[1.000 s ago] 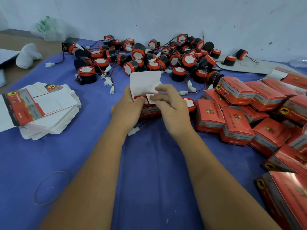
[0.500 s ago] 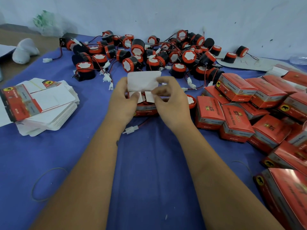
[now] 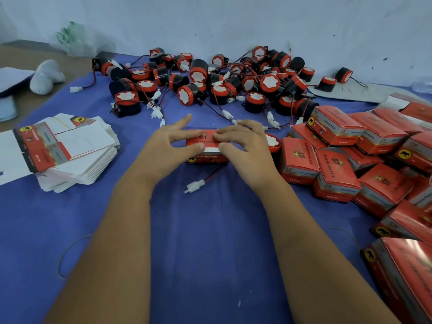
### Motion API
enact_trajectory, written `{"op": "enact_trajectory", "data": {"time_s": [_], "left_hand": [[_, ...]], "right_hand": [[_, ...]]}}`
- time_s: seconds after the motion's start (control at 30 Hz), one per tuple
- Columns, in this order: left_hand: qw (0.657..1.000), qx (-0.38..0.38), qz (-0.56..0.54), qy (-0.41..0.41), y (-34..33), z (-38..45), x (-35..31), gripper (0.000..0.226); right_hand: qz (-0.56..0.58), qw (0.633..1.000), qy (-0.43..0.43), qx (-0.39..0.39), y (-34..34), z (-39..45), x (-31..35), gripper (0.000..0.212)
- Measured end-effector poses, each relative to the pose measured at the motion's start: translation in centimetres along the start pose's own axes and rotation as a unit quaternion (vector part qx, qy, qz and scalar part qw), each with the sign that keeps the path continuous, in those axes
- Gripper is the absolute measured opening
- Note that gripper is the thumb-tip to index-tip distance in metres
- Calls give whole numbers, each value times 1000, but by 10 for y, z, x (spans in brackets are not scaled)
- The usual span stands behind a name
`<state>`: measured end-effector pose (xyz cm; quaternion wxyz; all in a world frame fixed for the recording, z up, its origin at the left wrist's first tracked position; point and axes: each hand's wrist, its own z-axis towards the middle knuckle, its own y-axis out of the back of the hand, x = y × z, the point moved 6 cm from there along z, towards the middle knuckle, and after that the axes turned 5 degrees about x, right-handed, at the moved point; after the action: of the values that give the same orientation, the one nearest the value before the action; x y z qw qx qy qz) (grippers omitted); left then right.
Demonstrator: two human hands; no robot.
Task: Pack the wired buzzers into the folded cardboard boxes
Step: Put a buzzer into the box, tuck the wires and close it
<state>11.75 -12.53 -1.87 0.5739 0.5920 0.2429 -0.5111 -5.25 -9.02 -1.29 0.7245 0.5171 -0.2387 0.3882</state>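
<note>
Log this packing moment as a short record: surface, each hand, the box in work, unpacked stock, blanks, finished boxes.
surface: blue cloth
left hand: thumb and fingers on the box's left end
right hand: fingers pressing the top flap down
box in work: red, flap nearly shut, white connector on red-black wire trailing outside
loose buzzers: heap by the wall
flat box blanks: stack at left
packed boxes: pile at right
</note>
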Motion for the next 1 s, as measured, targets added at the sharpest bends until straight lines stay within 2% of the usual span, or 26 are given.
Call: {"op": "enact_trajectory", "data": {"time_s": [0.13, 0.27, 0.47, 0.67, 0.73, 0.83, 1.0], "left_hand": [[1000, -2, -10, -16, -4, -4, 7, 36], [997, -29, -60, -31, -4, -2, 2, 22], [993, -73, -81, -46, -3, -1, -5, 20], [995, -67, -67, -36, -8, -3, -3, 21], [995, -79, -33, -42, -7, -3, -3, 22], [995, -88, 8, -49, -8, -1, -1, 24], [999, -30, -16, -34, -14, 2, 6, 28]], "right_hand": [[-49, 999, 17, 17, 1, 1, -1, 32], [-86, 995, 43, -22, 0, 3, 5, 27], [-119, 988, 64, -77, 5, 2, 12, 21], [-88, 994, 47, -46, 3, -1, 4, 30], [-129, 988, 70, -42, 3, -2, 6, 33], [-212, 968, 111, -77, 3, -2, 14, 27], [-293, 947, 112, -64, -2, 1, 20, 18]]}}
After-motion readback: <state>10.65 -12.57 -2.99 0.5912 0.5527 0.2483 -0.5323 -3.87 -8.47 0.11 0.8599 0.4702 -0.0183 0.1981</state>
